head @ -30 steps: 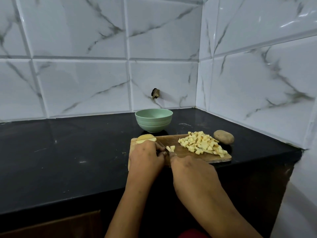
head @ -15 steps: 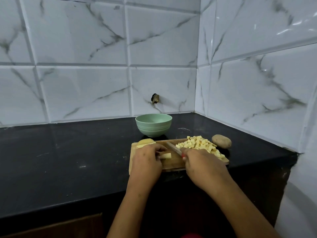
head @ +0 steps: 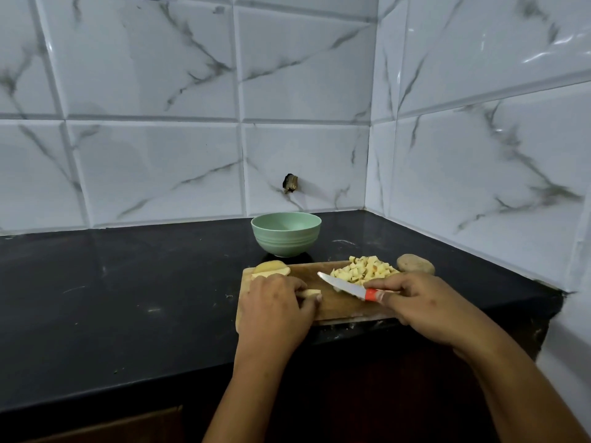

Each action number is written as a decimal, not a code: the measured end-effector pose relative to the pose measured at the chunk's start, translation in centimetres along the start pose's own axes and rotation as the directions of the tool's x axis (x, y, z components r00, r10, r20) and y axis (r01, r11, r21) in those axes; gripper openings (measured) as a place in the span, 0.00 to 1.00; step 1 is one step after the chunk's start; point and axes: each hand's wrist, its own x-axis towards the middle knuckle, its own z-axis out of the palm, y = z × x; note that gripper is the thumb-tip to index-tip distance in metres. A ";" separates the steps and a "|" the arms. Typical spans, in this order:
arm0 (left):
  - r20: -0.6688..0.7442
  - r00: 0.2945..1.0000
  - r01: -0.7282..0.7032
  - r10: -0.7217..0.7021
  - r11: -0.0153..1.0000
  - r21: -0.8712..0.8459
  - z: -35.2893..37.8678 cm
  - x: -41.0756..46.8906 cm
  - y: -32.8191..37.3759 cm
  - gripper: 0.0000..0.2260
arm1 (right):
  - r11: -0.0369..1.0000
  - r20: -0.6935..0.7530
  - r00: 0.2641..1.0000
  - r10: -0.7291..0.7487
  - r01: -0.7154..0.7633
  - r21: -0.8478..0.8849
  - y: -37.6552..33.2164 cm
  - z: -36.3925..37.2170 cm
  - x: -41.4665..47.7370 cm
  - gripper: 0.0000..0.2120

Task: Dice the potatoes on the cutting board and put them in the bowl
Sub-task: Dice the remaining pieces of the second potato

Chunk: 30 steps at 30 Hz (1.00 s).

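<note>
Wooden board (head: 339, 304) bore a potato strip (head: 311, 293), pinned steady by the curled left hand (head: 275, 310); the right hand (head: 425, 302) gripped the knife (head: 345, 285).

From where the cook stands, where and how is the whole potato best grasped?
Probably across its narrow middle, from above: the whole potato lies on its side on the counter, long axis left-right, top clear, diced pile close on its left.

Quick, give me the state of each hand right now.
Left hand: closed, pinching a potato piece on the cutting board.
Right hand: closed, gripping the knife by its handle.
</note>
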 end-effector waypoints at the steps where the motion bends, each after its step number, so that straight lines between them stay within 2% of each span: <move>1: 0.025 1.000 0.004 -0.003 1.000 -0.013 0.0 0.2 0.0 0.13 | 1.000 -0.023 1.000 -0.007 0.007 -0.011 0.0 -0.2 0.2 0.13; 6: 0.216 0.976 0.023 0.008 0.990 -0.139 -0.5 1.6 0.5 0.09 | 0.997 -0.102 0.994 -0.042 0.035 -0.070 -0.4 0.2 0.9 0.15; 10: 0.299 0.954 0.018 0.034 0.985 -0.172 -0.4 2.5 1.1 0.10 | 0.999 -0.014 0.999 -0.039 0.039 -0.019 -0.5 0.7 0.2 0.14; 12: 0.274 0.962 0.049 0.007 0.979 -0.199 -0.1 2.4 1.2 0.12 | 1.000 0.041 0.999 -0.012 0.011 0.012 -0.5 0.7 -0.1 0.14; 16: 0.089 0.993 0.094 -0.075 0.966 -0.241 0.5 1.8 1.0 0.14 | 0.999 0.078 0.997 0.022 -0.025 0.041 0.1 -0.2 -0.5 0.14; 18: 0.076 0.992 0.110 -0.096 0.970 -0.218 0.7 1.7 0.8 0.12 | 0.998 0.111 0.994 0.016 -0.023 0.061 0.1 -0.7 -0.9 0.14; 20: 0.080 0.990 0.128 -0.113 0.970 -0.207 1.0 1.7 0.7 0.11 | 0.999 0.097 0.995 0.007 -0.012 0.050 0.0 -0.9 -1.0 0.14; 23: 0.068 0.988 0.148 -0.136 0.967 -0.209 1.2 1.7 0.7 0.10 | 1.000 -0.011 1.000 -0.027 0.027 0.008 -0.5 -0.4 -0.7 0.15; 25: 0.052 0.988 0.150 -0.143 0.970 -0.189 1.4 1.7 0.7 0.09 | 0.996 -0.090 0.993 -0.077 0.072 -0.056 -1.2 0.7 -0.9 0.16; 27: 0.052 0.990 0.140 -0.133 0.977 -0.160 1.3 1.7 0.8 0.09 | 0.974 -0.165 0.977 -0.133 0.098 -0.206 -2.1 2.0 -1.4 0.17; 30: 0.059 0.991 0.128 -0.121 0.983 -0.135 1.2 1.7 0.8 0.10 | 0.909 -0.177 0.959 -0.223 0.139 -0.394 -3.0 3.9 -2.1 0.18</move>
